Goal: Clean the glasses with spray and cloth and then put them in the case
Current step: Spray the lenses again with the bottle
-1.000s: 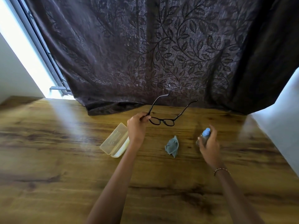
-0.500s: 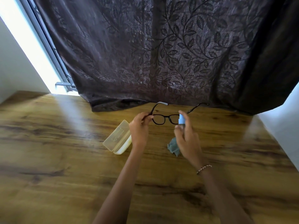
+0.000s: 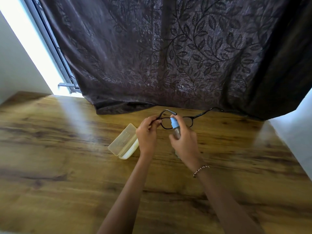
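Black-framed glasses [image 3: 200, 115] with both arms unfolded hang above the wooden table, pinched at their left hinge by my left hand [image 3: 147, 135]. My right hand [image 3: 184, 142] grips a small spray bottle [image 3: 174, 126] with a blue nozzle, held upright right in front of the left lens. An open, pale yellow translucent case [image 3: 124, 141] lies on the table just left of my left wrist. The grey cloth is almost wholly hidden under my right hand.
A dark leaf-patterned curtain [image 3: 168, 56] hangs down onto the back of the wooden table [image 3: 67, 174]. A bright window frame [image 3: 55, 53] shows at the back left, and a white wall [image 3: 297, 129] borders the table on the right.
My right hand has lifted the spray bottle off the table and brought it left, up to the glasses. The glasses sit slightly lower and closer to the bottle, and the cloth is now covered.
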Demonstrator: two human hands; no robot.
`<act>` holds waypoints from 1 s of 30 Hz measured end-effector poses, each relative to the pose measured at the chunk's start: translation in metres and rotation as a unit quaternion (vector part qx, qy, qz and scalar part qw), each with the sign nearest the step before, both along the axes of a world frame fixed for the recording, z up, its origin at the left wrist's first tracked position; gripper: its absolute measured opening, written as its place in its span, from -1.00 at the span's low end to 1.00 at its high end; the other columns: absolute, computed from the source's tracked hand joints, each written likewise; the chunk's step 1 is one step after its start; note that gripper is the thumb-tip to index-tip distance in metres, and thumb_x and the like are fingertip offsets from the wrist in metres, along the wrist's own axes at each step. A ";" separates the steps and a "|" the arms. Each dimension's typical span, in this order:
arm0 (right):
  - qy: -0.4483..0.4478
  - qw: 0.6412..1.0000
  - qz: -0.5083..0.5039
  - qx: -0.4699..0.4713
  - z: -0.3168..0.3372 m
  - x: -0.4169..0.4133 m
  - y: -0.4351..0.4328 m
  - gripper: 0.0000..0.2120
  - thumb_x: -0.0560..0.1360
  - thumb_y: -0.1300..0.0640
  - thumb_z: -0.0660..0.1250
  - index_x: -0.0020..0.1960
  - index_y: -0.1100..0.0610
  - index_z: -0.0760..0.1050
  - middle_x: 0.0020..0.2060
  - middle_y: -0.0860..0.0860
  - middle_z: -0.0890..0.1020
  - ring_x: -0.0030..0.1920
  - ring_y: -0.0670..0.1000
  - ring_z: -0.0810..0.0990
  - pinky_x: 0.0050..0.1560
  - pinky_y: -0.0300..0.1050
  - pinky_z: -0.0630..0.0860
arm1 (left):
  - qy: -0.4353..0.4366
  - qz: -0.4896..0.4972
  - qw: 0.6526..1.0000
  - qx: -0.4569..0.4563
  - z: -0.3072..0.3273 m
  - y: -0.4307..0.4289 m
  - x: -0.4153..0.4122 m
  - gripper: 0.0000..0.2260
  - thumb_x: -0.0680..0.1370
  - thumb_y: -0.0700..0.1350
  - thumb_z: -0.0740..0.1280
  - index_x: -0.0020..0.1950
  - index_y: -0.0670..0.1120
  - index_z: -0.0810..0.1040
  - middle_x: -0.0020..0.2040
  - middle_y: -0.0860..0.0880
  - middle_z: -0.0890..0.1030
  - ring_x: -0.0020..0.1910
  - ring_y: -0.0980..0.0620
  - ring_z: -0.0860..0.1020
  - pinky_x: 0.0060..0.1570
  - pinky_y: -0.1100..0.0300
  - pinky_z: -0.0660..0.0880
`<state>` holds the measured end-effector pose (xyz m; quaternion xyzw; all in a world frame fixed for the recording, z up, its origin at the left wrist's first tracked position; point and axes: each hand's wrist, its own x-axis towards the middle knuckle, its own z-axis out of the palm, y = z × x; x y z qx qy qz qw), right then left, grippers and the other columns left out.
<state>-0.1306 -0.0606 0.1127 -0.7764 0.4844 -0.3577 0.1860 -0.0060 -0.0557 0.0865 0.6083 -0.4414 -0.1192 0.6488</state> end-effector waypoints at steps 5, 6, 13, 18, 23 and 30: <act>-0.005 1.000 -0.007 -0.016 0.002 -0.003 0.003 -0.41 0.44 0.27 0.37 0.41 0.00 0.33 -0.36 -0.06 0.48 -0.40 -0.14 0.44 -0.42 -0.37 0.35 | 0.006 -0.001 1.000 -0.011 0.002 0.001 0.000 -0.88 0.50 -0.26 0.38 0.02 -0.15 0.63 -0.14 0.08 0.63 -0.15 0.17 0.62 -0.12 0.28 0.56; -0.006 1.000 -0.008 -0.022 0.004 -0.003 0.003 -0.42 0.43 0.28 0.37 0.40 -0.01 0.34 -0.38 -0.07 0.46 -0.42 -0.14 0.43 -0.44 -0.35 0.37 | 0.006 -0.002 1.000 -0.011 0.002 0.001 -0.001 -0.88 0.49 -0.25 0.39 0.01 -0.14 0.63 -0.15 0.09 0.63 -0.15 0.16 0.62 -0.12 0.28 0.56; -0.001 0.999 0.014 -0.032 0.011 -0.005 -0.007 -0.45 0.47 0.23 0.38 0.38 -0.07 0.31 -0.31 -0.02 0.51 -0.37 -0.15 0.49 -0.37 -0.40 0.42 | 0.011 -0.011 1.000 -0.018 -0.001 0.001 -0.001 -0.88 0.49 -0.25 0.39 0.01 -0.15 0.64 -0.12 0.03 0.66 -0.13 0.10 0.64 -0.09 0.16 0.59; 0.000 1.000 0.002 -0.017 0.015 -0.009 -0.009 -0.45 0.47 0.27 0.35 0.39 -0.08 0.34 -0.35 -0.01 0.52 -0.41 -0.09 0.51 -0.38 -0.25 0.48 | 0.010 -0.007 1.000 -0.017 -0.001 0.002 -0.001 -0.88 0.50 -0.23 0.39 0.01 -0.14 0.64 -0.11 0.02 0.66 -0.13 0.10 0.63 -0.10 0.14 0.60; 0.008 0.999 -0.022 -0.044 0.015 -0.009 0.000 -0.43 0.45 0.28 0.36 0.41 -0.02 0.37 -0.45 -0.02 0.47 -0.51 -0.10 0.41 -0.43 -0.23 0.46 | 0.023 -0.006 1.000 -0.015 -0.002 0.001 0.001 -0.89 0.50 -0.23 0.38 0.01 -0.15 0.63 -0.12 0.01 0.66 -0.13 0.07 0.63 -0.10 0.05 0.60; 0.049 0.998 0.031 -0.018 0.011 -0.009 -0.002 -0.47 0.52 0.14 0.32 0.40 -0.14 0.22 -0.37 -0.09 0.46 -0.47 -0.08 0.48 -0.52 -0.16 0.43 | 0.015 -0.008 1.000 -0.021 -0.002 0.002 0.001 -0.89 0.50 -0.24 0.39 0.01 -0.15 0.63 -0.12 0.02 0.66 -0.14 0.07 0.64 -0.10 0.03 0.60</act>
